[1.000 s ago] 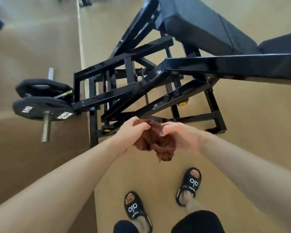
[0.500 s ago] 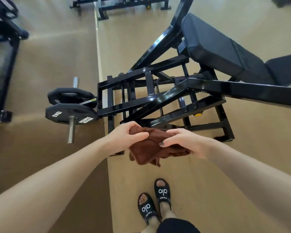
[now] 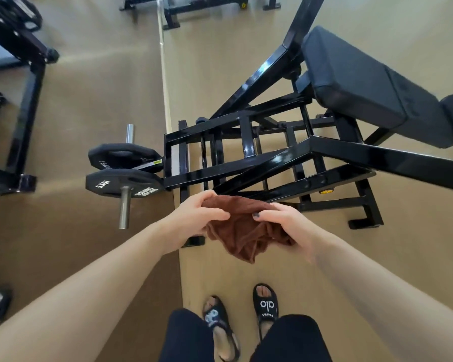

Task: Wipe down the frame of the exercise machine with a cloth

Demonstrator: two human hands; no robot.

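Holding brown cloth (image 3: 242, 231) bunched at frame centre, in the air in front of black frame (image 3: 249, 163), not touching it. Left hand (image 3: 194, 218) gripping cloth's left edge, fingers curled over the top. Right hand (image 3: 285, 223) pinching right side, thumb on top. Plates (image 3: 123, 182) sitting on peg at centre left. Pad (image 3: 364, 82) showing upper right. Sandals (image 3: 266, 305) standing at bottom centre.

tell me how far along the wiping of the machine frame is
Done: nothing I can confirm; the black frame shows no wiping marks. In hand: left hand and right hand both grip the brown cloth, held in front of the frame, contact unclear. Left: seemingly all the bars.
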